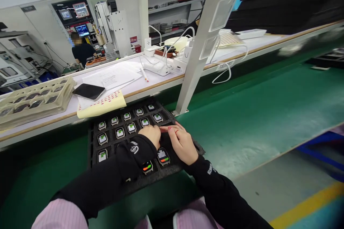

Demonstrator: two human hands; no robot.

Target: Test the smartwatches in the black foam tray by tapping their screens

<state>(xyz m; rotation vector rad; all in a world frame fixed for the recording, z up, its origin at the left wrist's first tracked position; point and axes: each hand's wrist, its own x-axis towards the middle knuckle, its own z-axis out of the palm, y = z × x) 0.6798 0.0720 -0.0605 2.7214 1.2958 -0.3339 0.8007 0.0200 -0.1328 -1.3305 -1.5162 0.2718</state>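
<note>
A black foam tray (pixel 172 171) lies under both hands, with several square-faced smartwatches (pixel 131 127) in its compartments. Most lit watch screens show white and green; a watch near the front (pixel 163 156) shows white with an orange and green strip. Over the tray's right half, my left hand (pixel 152 136) is curled closed, palm down, and whatever its fingers hold is hidden. Just right of it, my right hand (pixel 184 145) has its index finger stretched toward the left hand's fingers, the thumb beside it. My left sleeve covers some compartments.
A raised shelf behind the tray bears a phone (pixel 90 91), papers (pixel 113 75), a yellow sticker sheet (pixel 103 105), a beige tray of dark parts (pixel 34 103) and white cables. A slanted white post (pixel 196 53) stands at the tray's back right. Another person (pixel 82 52) sits beyond.
</note>
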